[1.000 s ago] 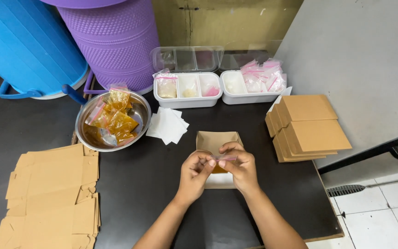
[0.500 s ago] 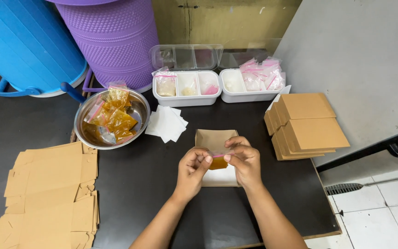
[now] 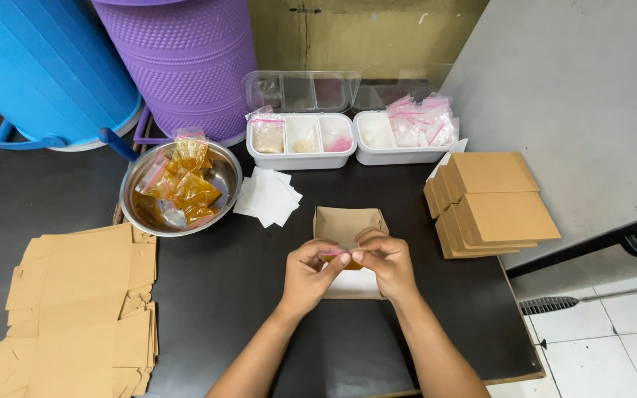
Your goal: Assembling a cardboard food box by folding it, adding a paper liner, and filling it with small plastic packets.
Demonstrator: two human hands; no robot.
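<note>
**Hands pinching a sachet over an open box**

Barely shifted since a second ago: both hands at the same spot above the box, fingertips drawn closer together. Left hand and right hand curled inward, thumbs and forefingers clamped on the pink top edge of a small sachet with orange filling, held just over the box mouth. Forearms angled up from the lower edge. Beyond: white papers, steel bowl of orange sachets, two white trays behind. Flat cardboard far left, folded boxes stacked right. Nothing between hands and box.
</note>
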